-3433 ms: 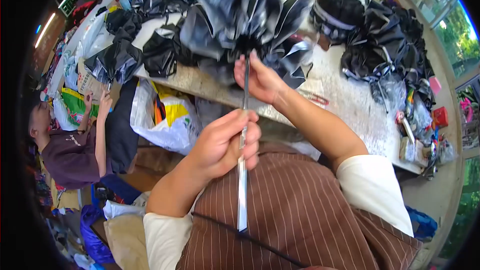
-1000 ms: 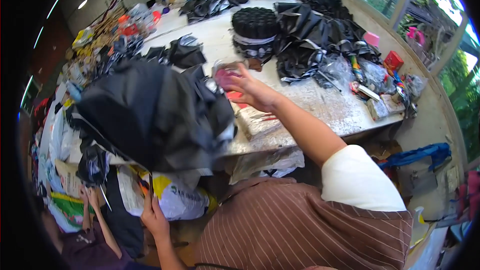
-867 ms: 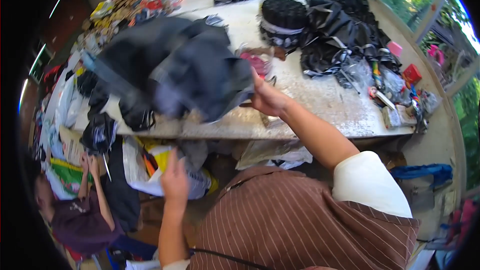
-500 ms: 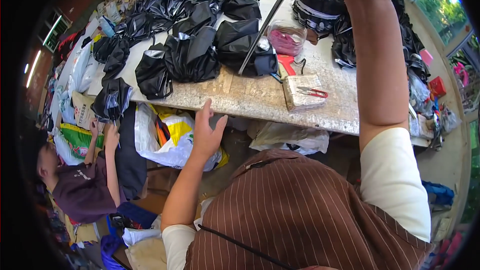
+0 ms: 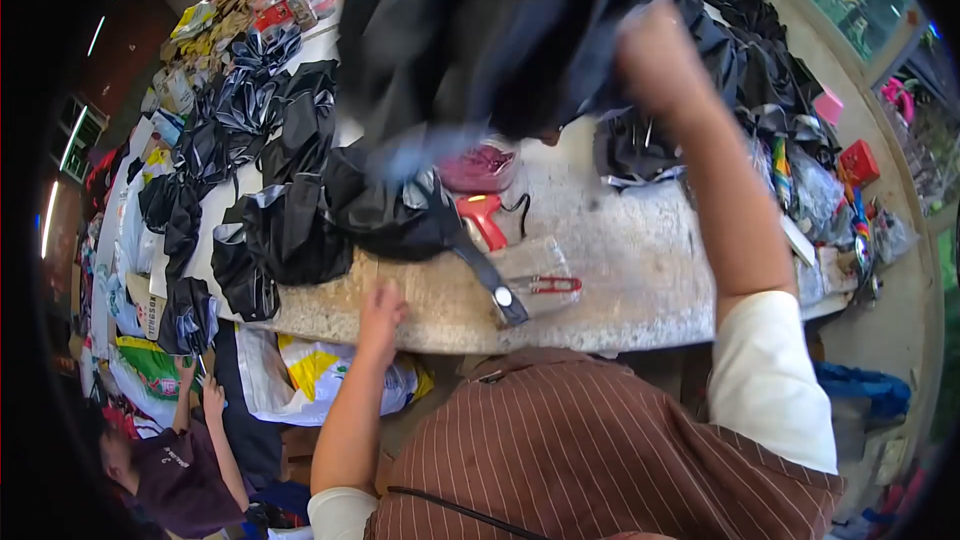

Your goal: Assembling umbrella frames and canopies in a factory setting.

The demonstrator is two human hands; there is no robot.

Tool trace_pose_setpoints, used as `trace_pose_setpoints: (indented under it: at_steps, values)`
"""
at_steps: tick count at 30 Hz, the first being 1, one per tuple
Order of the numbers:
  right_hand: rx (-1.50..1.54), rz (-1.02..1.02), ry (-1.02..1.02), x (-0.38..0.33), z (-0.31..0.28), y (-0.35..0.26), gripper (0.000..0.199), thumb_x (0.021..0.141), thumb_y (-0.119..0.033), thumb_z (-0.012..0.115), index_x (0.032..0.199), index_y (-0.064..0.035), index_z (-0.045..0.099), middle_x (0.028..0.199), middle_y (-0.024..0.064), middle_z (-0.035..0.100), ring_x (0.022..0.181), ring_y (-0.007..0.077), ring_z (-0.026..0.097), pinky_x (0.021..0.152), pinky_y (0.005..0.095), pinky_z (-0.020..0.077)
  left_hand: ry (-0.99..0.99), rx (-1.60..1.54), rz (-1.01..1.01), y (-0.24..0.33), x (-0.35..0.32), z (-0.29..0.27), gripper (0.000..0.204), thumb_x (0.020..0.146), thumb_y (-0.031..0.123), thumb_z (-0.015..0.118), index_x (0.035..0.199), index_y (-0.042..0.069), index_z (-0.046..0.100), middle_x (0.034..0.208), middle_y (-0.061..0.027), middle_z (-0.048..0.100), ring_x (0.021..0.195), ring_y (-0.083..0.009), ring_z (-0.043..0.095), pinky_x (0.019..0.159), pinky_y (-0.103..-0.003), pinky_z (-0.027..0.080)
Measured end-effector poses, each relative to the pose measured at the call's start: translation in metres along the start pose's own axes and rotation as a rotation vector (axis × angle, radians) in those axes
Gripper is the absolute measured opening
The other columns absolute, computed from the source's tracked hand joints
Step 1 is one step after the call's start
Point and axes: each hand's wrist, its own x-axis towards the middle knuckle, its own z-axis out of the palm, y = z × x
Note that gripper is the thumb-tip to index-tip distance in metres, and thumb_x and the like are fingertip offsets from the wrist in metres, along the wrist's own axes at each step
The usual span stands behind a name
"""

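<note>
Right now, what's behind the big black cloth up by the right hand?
Below the black cloth, part of a see-through tub of pink stuff peeks out, with pale tabletop nearby. The cloth hides anything straight behind its middle, so I can't tell what's there.

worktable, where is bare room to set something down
Widest: right of the red snips, up to the right forearm. Smaller: along the front edge, between the left hand and the black strap. Crowded: the left, with black bundles, and far right, with plastic bags.
</note>
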Motion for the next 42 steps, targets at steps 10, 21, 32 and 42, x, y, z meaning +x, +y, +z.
trace_pose_setpoints:
  at_steps: [10, 21, 32, 42]
  values:
    - [-1.255, 0.114, 0.265, 0.248, -0.072, 0.332, 0.061, 0.077, -0.030, 0.058, 0.133, -0.0206, 0.037, 0.136, 0.0157, 0.032, 0.113, 0.0377, 0.042, 0.087, 0.0465, 0.0421, 0.414, -0.224, -0.071, 0.045, 0.111, 0.062, 0.057, 0.084, 0.036, 0.058, 0.129, 0.006, 0.039, 0.109, -0.0111, 0.057, 0.093, -0.0226, 0.055, 0.082, -0.031, 0.045]
    - [-0.534, -0.360, 0.420, 0.307, 0.055, 0.387, 0.048, 0.087, -0.031, 0.043, 0.129, -0.0082, 0.043, 0.127, 0.0156, 0.047, 0.120, 0.0331, 0.040, 0.103, 0.0370, 0.0275, 0.313, -0.178, -0.049, 0.015, 0.173, 0.041, 0.043, 0.087, 0.027, 0.054, 0.125, 0.009, 0.049, 0.122, -0.0078, 0.054, 0.109, -0.0222, 0.053, 0.093, -0.034, 0.042]
    - [-0.924, -0.279, -0.475, 0.248, 0.085, 0.285, 0.034, 0.076, -0.022, 0.052, 0.097, 0.0028, 0.061, 0.097, 0.0229, 0.061, 0.082, 0.0413, 0.056, 0.082, 0.0406, 0.0448, 0.513, -0.047, 0.361, 0.172, 0.125, 0.069, 0.032, 0.085, 0.011, 0.055, 0.115, 0.003, 0.050, 0.104, -0.0105, 0.059, 0.088, -0.0173, 0.056, 0.079, -0.029, 0.044]
    - [0.558, -0.293, -1.015, 0.079, 0.116, 0.070, 0.063, 0.073, -0.027, 0.071, 0.124, 0.0004, 0.045, 0.108, 0.0145, 0.060, 0.094, 0.0285, 0.060, 0.088, 0.0390, 0.0468, -0.196, 0.291, 0.903, 0.277, 0.013, 0.194, 0.045, 0.087, 0.010, 0.054, 0.126, 0.003, 0.034, 0.112, -0.0127, 0.048, 0.096, -0.0174, 0.048, 0.087, -0.027, 0.037]
